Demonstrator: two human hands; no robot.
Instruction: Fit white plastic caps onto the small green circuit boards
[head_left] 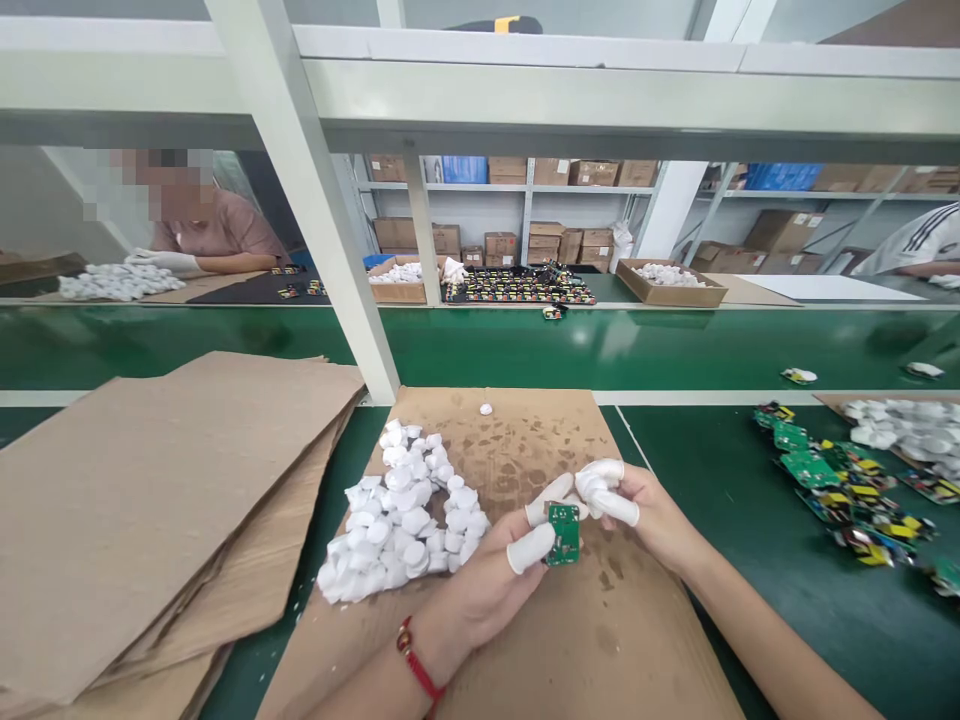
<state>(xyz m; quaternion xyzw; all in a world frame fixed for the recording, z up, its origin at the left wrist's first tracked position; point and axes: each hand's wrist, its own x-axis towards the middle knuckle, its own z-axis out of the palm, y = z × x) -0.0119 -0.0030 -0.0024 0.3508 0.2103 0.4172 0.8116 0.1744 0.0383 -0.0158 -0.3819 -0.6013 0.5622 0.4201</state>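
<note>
My left hand (480,590), with a red cord bracelet and white finger cots, pinches a small green circuit board (564,533) above a brown cardboard sheet (517,440). My right hand (641,510), also wearing finger cots, grips the board's upper right edge, and its fingertips partly hide that corner. Just left of my hands lies a heap of white foam pieces (397,515) on the cardboard. Further right, on the green belt, lie several green circuit boards with yellow parts (840,490).
A stack of cardboard sheets (165,500) lies at the left. A tray of white pieces (907,425) sits at the right. A steel post (300,190) crosses the view. Beyond a green belt (465,345), a co-worker's gloved hand (161,262) rests among foam pieces, before shelves of cartons.
</note>
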